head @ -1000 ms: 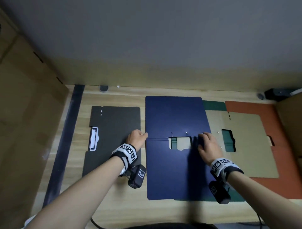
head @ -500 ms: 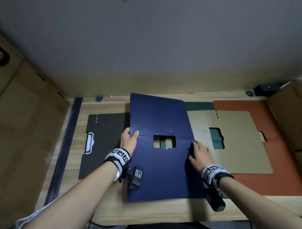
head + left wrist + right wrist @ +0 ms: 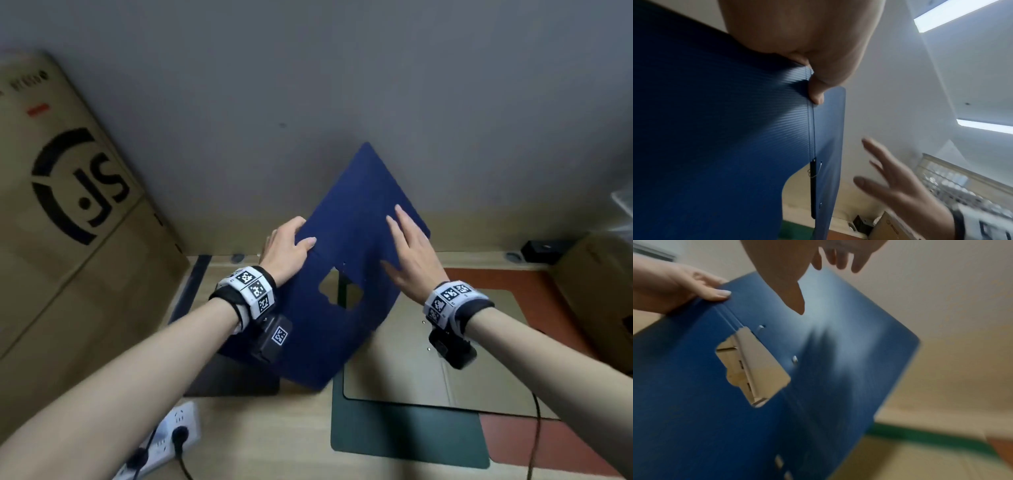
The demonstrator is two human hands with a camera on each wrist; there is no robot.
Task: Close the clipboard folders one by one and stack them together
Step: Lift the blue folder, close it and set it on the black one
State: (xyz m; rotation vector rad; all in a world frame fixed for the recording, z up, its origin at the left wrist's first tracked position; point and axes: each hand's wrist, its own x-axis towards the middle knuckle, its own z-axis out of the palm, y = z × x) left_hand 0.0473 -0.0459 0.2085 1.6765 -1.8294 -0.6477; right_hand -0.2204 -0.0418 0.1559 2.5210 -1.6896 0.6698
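Note:
The open blue clipboard folder [image 3: 356, 205] is lifted off the desk and tilted, one corner pointing up at the wall. My left hand [image 3: 296, 240] grips its left edge at the spine fold, thumb on the near face, fingers behind. In the left wrist view the blue folder [image 3: 715, 129] fills the left and a fingertip [image 3: 816, 92] curls over its edge. My right hand [image 3: 407, 250] is spread with straight fingers in front of the upper flap; the left wrist view shows the right hand [image 3: 896, 186] a little apart from it. The clip cut-out [image 3: 754, 366] shows mid-spine.
A black folder [image 3: 233, 375] lies on the desk under my left wrist. To the right lie an open green folder [image 3: 404, 435], a tan one [image 3: 394, 370] on it and an orange one [image 3: 548, 442]. A cardboard box [image 3: 68, 222] stands left, a power strip [image 3: 171, 435] at the front.
The blue folder has come up off the desk and rotated, held by my left hand. My right hand has left its right edge and risen toward the upper flap.

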